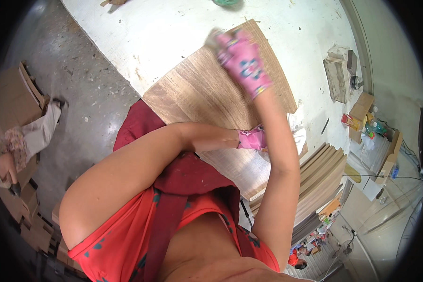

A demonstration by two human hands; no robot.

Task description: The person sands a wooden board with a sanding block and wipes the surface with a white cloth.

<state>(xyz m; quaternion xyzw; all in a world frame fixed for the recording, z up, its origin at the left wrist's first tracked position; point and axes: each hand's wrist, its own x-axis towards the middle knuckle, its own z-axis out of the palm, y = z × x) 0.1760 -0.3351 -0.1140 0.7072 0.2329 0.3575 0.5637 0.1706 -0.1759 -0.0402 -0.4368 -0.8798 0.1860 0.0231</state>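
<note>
A wood-grain board (197,89) lies on the white worktable (145,28), its near part close to my apron (183,174). Over its far end, my right hand (244,63), in a pink flowered glove, is blurred by motion. At its fingertips is a smeared greyish thing (214,38) that looks like a rag, with the fingers closed on it. My left hand (252,139), in a matching glove, rests at the board's right side. My right forearm hides its fingers. Past that forearm shows a crumpled white cloth (297,128); whether my left hand holds it is hidden.
Stacked boards (319,171) stand at the right. A block-shaped tool (337,77) sits on the table's right side, near small boxes and bottles (362,120). Cardboard (16,98) is piled on the floor at left, near another person's arm (7,164). A green object (225,2) lies at the far edge.
</note>
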